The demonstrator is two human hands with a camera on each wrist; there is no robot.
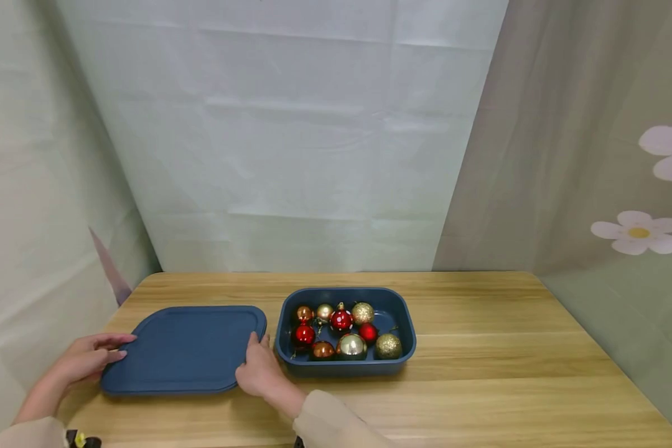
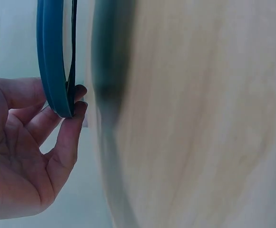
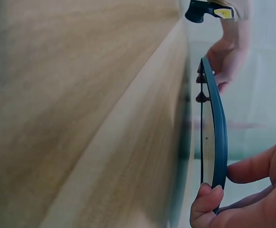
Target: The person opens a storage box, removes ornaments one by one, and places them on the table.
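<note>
At the near edge of the wooden table [image 1: 481, 373], two hands grip a dark blue lid [image 1: 185, 348] by its opposite short ends. The right hand [image 1: 260, 370] pinches the right end, thumb on the top face and fingers curled under the rim; the right wrist view shows the lid [image 3: 218, 142] edge-on between thumb and fingertips [image 3: 205, 202], lifted a little off the tabletop, with the other hand at the far end. The left hand [image 1: 86, 361] grips the left end, and in the left wrist view its fingertips [image 2: 76, 111] are tucked under the lid's rim [image 2: 54, 61] while the thumb lies along the top (so both hands are clamped on the lid, neither spread open). Cream sleeves [image 1: 330, 423] cover both forearms.

Just beside the lid, to its right, a matching dark blue rectangular tray [image 1: 403, 330] stands uncovered on the table, not touching the lid. Inside lie Christmas baubles [image 1: 341, 320]: red, copper, shiny gold and glittery gold ones, bunched together across the floor of the tray.

Behind the table hang pale creased cloth backdrops [image 1: 291, 155], the right one printed with white flowers [image 1: 638, 231].
</note>
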